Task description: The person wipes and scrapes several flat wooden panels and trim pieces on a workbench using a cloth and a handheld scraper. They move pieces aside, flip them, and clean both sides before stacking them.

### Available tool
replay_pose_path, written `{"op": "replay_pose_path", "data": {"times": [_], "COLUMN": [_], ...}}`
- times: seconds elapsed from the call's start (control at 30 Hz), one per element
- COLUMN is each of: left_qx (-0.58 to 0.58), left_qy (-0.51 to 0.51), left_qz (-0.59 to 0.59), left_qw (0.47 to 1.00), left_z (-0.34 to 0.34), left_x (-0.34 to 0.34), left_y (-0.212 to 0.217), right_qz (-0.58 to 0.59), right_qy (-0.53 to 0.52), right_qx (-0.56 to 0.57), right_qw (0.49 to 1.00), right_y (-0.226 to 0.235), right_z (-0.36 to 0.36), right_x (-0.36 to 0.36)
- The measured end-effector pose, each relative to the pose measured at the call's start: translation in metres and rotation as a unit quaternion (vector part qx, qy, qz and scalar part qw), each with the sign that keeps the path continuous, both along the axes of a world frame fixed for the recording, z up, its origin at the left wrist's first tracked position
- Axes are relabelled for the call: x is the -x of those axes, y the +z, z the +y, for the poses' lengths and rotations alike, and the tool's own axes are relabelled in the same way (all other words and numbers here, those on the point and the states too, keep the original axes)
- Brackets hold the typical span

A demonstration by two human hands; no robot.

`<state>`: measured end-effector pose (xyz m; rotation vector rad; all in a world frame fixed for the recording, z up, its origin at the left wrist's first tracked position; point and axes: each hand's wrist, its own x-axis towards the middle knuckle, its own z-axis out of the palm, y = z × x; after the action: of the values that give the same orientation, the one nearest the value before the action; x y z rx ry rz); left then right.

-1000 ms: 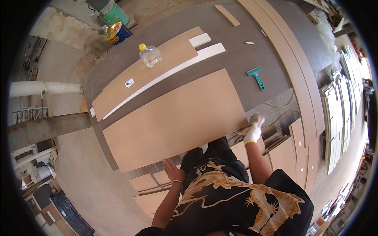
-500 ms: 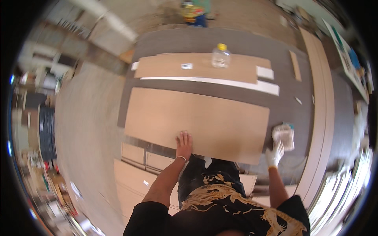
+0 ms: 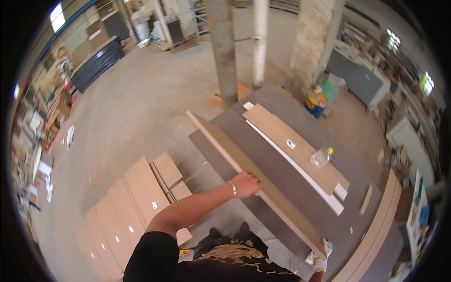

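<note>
A brown board [image 3: 277, 197] is tilted up on edge above the dark-topped table [image 3: 211, 148]. My bare left hand [image 3: 247, 184], with a bracelet at the wrist, grips its raised long edge near the middle. At the board's near right end is my gloved right hand [image 3: 320, 264], closed around a whitish cloth [image 3: 327, 247] with a bit of teal. The cloth is up against the board's corner, and the fingers are partly hidden there.
Across the table lie another brown board [image 3: 282, 134], white strips [image 3: 300, 171] and a clear yellow-capped bottle [image 3: 321, 158]. Long panels [image 3: 376, 230] line the right side. Stacked boards [image 3: 136, 188] lie low on the left. A metal post [image 3: 222, 56] stands beyond the table.
The board has gone from lying flat to tilted up on edge. My left hand has moved from its face to its raised edge, my right hand to its end. The view has swung left.
</note>
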<state>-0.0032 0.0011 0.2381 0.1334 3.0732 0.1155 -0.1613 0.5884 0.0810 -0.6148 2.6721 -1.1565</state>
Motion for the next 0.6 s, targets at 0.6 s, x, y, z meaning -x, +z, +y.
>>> {"op": "replay_pose_path", "data": {"times": [0.6], "left_qx": [-0.026], "left_qy": [0.156], "left_qz": [0.029], "left_qw": [0.987], "left_z": [0.042], "left_x": [-0.134], "left_y": [0.048], "right_qz": [-0.004], "right_qy": [0.155], "right_qx": [0.090], "right_qw": [0.984], "right_y": [0.168], "right_z": [-0.211], "right_x": [-0.014]}}
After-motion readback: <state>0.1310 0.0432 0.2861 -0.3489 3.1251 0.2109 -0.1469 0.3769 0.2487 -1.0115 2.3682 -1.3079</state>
